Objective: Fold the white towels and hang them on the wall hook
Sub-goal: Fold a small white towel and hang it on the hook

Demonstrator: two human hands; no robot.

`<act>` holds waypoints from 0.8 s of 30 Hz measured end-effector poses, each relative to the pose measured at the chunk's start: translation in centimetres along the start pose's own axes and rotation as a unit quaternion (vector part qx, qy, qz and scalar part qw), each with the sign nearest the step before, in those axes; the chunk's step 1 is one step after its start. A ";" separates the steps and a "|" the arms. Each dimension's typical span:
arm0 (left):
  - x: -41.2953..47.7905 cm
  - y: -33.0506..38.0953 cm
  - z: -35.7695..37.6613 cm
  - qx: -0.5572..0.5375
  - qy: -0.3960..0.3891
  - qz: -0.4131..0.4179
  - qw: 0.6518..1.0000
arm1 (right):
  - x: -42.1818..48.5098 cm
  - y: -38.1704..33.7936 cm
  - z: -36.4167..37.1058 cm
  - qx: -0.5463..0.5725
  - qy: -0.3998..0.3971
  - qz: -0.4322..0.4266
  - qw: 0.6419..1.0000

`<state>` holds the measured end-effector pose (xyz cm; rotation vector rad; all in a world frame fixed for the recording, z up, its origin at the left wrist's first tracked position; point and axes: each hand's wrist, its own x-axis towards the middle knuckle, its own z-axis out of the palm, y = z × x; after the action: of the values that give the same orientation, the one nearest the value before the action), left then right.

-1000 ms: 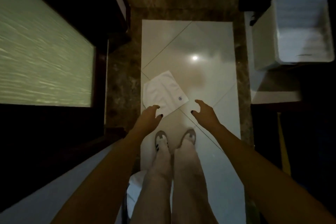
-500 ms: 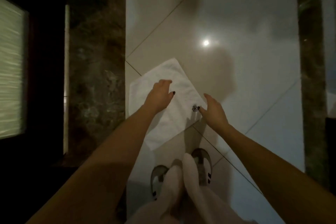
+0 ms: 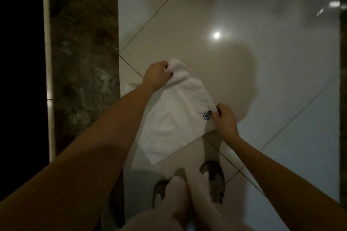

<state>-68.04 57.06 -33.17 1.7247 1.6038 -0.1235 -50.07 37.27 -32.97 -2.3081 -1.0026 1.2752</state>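
A white towel with a small blue embroidered mark near its right corner lies spread over the pale tiled floor in front of my feet. My left hand grips the towel's far corner, fingers curled round the cloth. My right hand pinches the right corner beside the blue mark. The far edge between the two hands looks lifted and creased. No wall hook is in view.
A dark marble border strip runs along the left of the floor, with a thin white edge and darkness beyond. Another dark strip lines the far right. My shoes and light trousers stand just below the towel.
I have bent lower toward the floor. My hands went from hovering, to resting on the towel, to gripping its far and right corners, and that edge has lifted.
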 end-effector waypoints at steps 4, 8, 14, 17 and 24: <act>-5.7 2.6 -4.7 -0.094 -0.020 0.016 0.995 | -4.1 -3.7 -4.2 0.055 0.012 0.013 0.998; -11.8 6.9 -12.6 -0.191 -0.059 -0.004 0.980 | -9.1 -10.0 -11.0 0.104 0.039 0.014 0.994; -23.3 16.4 -26.8 -0.242 -0.033 0.054 0.968 | -19.5 -21.7 -24.3 0.147 0.099 -0.007 0.984; -29.2 21.7 -33.3 -0.209 0.018 0.086 0.974 | -25.4 -27.4 -31.0 0.151 0.123 -0.025 0.981; -40.6 32.7 -46.7 -0.040 0.085 0.230 0.969 | -39.3 -35.6 -44.8 0.144 0.207 -0.052 0.966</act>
<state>-66.71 53.69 36.74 2.0380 1.2603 0.3191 -41.82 36.88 35.93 -2.1377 -0.7299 0.7861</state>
